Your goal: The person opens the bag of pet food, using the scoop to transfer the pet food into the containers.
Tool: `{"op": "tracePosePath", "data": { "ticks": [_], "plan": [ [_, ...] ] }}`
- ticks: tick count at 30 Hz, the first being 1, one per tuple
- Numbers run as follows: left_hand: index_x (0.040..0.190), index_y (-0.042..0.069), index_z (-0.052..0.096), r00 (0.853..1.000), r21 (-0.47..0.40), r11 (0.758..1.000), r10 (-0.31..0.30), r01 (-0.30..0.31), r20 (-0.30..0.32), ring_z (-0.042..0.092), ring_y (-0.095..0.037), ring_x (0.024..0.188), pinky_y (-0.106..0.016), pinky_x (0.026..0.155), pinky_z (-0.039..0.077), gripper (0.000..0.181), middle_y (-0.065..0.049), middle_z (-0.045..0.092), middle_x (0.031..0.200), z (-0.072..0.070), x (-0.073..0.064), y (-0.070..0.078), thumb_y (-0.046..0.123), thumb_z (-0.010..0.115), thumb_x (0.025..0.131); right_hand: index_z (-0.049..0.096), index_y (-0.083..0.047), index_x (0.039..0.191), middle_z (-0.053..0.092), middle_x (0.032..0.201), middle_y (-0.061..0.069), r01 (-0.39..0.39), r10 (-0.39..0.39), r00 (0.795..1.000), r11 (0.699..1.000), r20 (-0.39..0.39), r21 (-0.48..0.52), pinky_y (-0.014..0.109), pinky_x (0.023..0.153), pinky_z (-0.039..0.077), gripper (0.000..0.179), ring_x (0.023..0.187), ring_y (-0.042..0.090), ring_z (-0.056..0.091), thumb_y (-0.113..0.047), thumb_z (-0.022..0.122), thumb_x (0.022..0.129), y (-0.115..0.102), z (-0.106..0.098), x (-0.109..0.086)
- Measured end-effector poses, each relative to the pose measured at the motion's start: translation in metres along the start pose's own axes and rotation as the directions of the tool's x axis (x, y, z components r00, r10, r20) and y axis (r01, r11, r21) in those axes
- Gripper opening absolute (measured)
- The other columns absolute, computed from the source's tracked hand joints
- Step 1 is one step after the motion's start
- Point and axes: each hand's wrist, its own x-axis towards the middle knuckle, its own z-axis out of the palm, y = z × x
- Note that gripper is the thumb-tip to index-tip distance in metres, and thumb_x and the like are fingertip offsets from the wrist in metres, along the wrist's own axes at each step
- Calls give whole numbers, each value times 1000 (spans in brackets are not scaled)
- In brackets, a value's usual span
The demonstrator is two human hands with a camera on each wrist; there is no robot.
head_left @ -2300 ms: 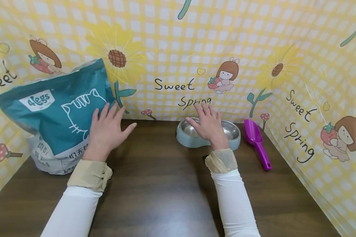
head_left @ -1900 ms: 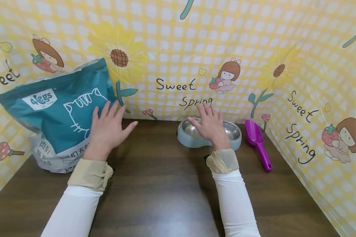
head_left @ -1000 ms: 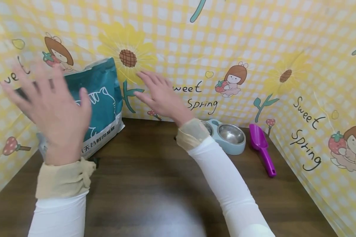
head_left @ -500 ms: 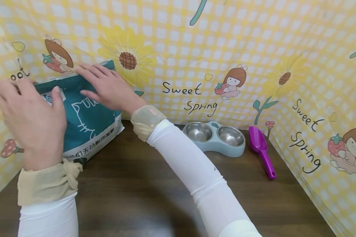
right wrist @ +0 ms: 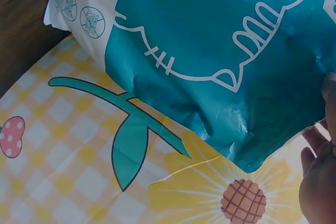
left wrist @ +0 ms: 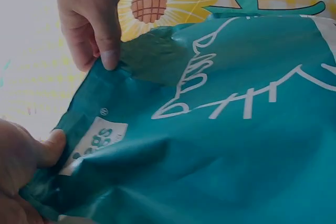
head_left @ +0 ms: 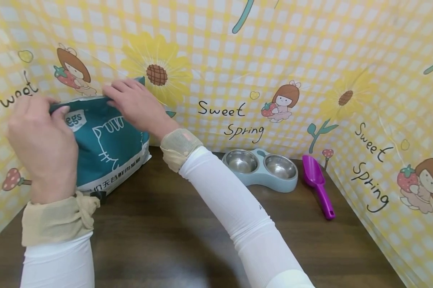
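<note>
A teal and white bag of cat food [head_left: 112,158] with a white cat outline stands at the left against the cloth backdrop. My left hand [head_left: 45,150] pinches the left part of its top edge between thumb and fingers. Further right along that same edge, my right hand [head_left: 139,106] grips the bag too. The left wrist view shows both thumbs lying on the front of the bag [left wrist: 210,124], with the fingers behind the edge. In the right wrist view the right hand [right wrist: 320,179] is partly cut off at the border.
On the brown table [head_left: 173,232], a pale blue double pet bowl [head_left: 268,182] with two steel dishes stands behind my right forearm. A purple scoop [head_left: 319,186] lies right of it. Yellow checked cloth [head_left: 209,60] surrounds the table at the back and sides.
Both hands have moved left to the bag's top, the right hand coming away from above the bowl. Their fingers have curled onto the edge. The view has swung slightly left.
</note>
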Motion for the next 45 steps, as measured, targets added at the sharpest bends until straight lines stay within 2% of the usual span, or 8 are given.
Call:
{"op": "tracePosePath", "data": {
  "ticks": [6, 13, 19, 22, 27, 30, 36, 45],
  "plan": [
    [115, -10, 74, 998, -73, 997, 25, -28, -51, 67, -47, 122, -55, 110, 55, 44, -30, 66, 108, 10, -1, 2, 31, 56, 114, 54, -25, 144, 61, 131, -8, -10, 10, 998, 1000, 58, 3, 19, 111, 41, 35, 124, 12, 56, -35, 31, 120, 6, -3, -1],
    [112, -9, 75, 997, -123, 992, 24, -32, -70, 68, -44, 119, -48, 105, 55, 49, -27, 66, 105, 14, -3, 4, 37, 58, 112, 51, -28, 148, 62, 136, -9, -29, 30, 996, 1000, 85, -5, 22, 108, 47, 37, 126, 13, 57, -38, 28, 119, 14, -8, -7],
    [111, -9, 76, 997, -166, 986, 13, -25, -70, 66, -44, 118, -40, 106, 51, 48, -27, 65, 105, 17, -5, 9, 36, 61, 111, 51, -29, 144, 61, 134, -11, -53, 52, 996, 998, 78, 15, 25, 111, 41, 36, 128, 11, 53, -39, 26, 119, 22, -6, -15],
    [109, -9, 77, 998, -189, 981, 20, -31, -63, 66, -44, 116, -31, 100, 49, 48, -23, 62, 99, 21, -10, 12, 37, 62, 111, 52, -30, 141, 60, 129, -11, -66, 62, 995, 997, 73, 48, 26, 107, 37, 35, 123, 11, 48, -38, 26, 119, 28, -2, -23],
    [108, -9, 78, 998, -217, 975, 31, -42, -57, 67, -45, 111, -16, 90, 40, 48, -25, 59, 97, 27, -19, 17, 37, 64, 110, 55, -29, 139, 59, 122, -9, -63, 55, 996, 991, 65, 119, 28, 100, 34, 33, 112, 14, 42, -37, 30, 119, 40, 4, -36],
    [109, -9, 78, 998, -237, 970, 36, -46, -46, 66, -47, 108, -15, 88, 36, 48, -28, 59, 99, 29, -22, 20, 37, 65, 110, 56, -28, 138, 60, 121, -9, -65, 53, 996, 984, 73, 164, 29, 100, 32, 33, 108, 15, 40, -37, 31, 119, 47, 3, -41],
    [109, -9, 78, 998, -264, 962, 59, -63, -25, 65, -48, 105, -25, 89, 41, 47, -31, 61, 99, 34, -25, 28, 36, 66, 109, 57, -26, 135, 60, 122, -8, -82, 63, 994, 972, 91, 220, 32, 102, 31, 31, 108, 16, 40, -36, 33, 119, 57, -6, -53],
    [104, -8, 78, 994, -312, 944, 104, -110, -35, 65, -47, 101, -23, 86, 38, 51, -29, 59, 97, 45, -27, 31, 41, 65, 108, 58, -22, 129, 59, 113, -4, -92, 84, 995, 977, 50, 193, 35, 99, 30, 29, 105, 19, 40, -36, 35, 119, 66, -10, -68]
  ]
}}
